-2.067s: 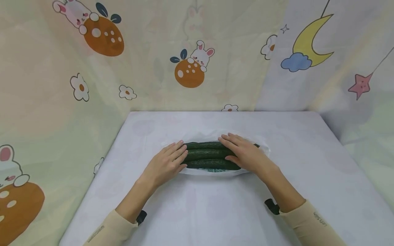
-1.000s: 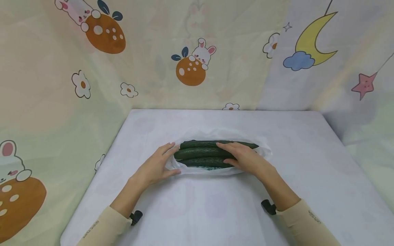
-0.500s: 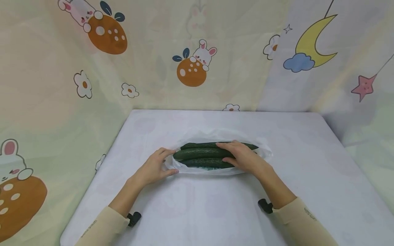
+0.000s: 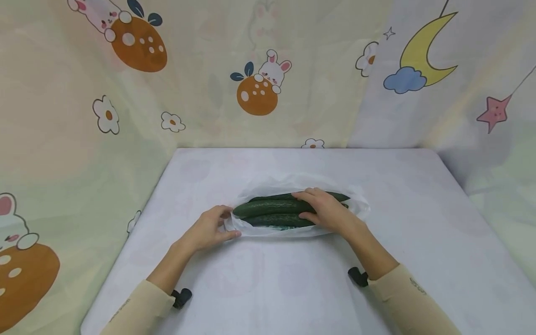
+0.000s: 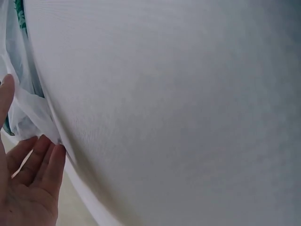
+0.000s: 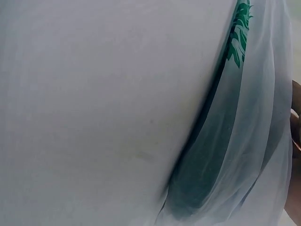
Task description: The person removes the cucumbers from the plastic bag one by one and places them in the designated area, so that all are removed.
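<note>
Several dark green cucumbers (image 4: 268, 207) lie side by side in the mouth of a white translucent plastic bag (image 4: 284, 233) with green print. My right hand (image 4: 328, 210) grips the middle cucumber near its right part, thumb in front and fingers over the back. At the bag's left end, my left hand (image 4: 209, 228) is spread, its fingertips touching the bag's edge and its thumb apart at the front. In the left wrist view those fingertips meet the plastic bag (image 5: 35, 115). The right wrist view shows a cucumber (image 6: 197, 174) through the bag, with only part of the right hand (image 6: 295, 141) visible.
A white-covered table (image 4: 268, 279) extends around the bag, with its back edge against a cloth backdrop (image 4: 201, 93) printed with rabbits, flowers and a moon. Dark wrist cameras (image 4: 182, 298) sit by both sleeves.
My left hand has come off the cucumbers to the bag's left end, its fingers bending more. My right hand has shifted slightly left, and the middle cucumber now overlaps the back one more.
</note>
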The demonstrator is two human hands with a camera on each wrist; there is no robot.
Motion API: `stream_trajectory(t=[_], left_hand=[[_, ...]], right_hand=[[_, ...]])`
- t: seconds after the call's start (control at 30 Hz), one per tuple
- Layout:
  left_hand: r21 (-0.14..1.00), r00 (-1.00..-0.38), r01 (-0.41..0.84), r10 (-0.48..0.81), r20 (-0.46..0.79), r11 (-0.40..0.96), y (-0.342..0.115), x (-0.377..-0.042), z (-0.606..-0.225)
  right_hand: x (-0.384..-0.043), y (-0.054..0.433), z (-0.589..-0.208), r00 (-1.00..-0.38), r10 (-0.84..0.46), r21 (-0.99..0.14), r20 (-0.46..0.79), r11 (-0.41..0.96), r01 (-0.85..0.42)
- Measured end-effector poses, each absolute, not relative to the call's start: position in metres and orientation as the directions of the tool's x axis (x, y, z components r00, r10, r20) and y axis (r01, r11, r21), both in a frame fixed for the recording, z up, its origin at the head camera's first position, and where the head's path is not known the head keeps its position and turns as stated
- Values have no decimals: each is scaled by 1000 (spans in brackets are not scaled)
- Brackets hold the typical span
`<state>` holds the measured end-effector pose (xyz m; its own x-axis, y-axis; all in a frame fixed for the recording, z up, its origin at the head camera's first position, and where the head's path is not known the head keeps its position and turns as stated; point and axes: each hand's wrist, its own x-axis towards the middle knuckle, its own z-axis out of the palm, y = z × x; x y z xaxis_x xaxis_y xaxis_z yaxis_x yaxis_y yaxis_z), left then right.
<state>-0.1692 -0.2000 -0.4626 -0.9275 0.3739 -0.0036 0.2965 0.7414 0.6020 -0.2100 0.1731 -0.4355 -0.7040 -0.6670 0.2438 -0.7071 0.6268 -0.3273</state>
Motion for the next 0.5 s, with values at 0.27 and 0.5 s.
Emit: stream_trajectory(t=[0.27, 0.5], left_hand=[[576, -916, 326, 401, -4, 750, -206, -173, -464], [614, -917, 340, 395, 49, 712, -207, -174, -468]], right_hand=[[-210, 165, -431, -724, -663, -352, 188, 643, -680], [-211, 164, -431, -740, -658, -373, 143, 656, -656]])
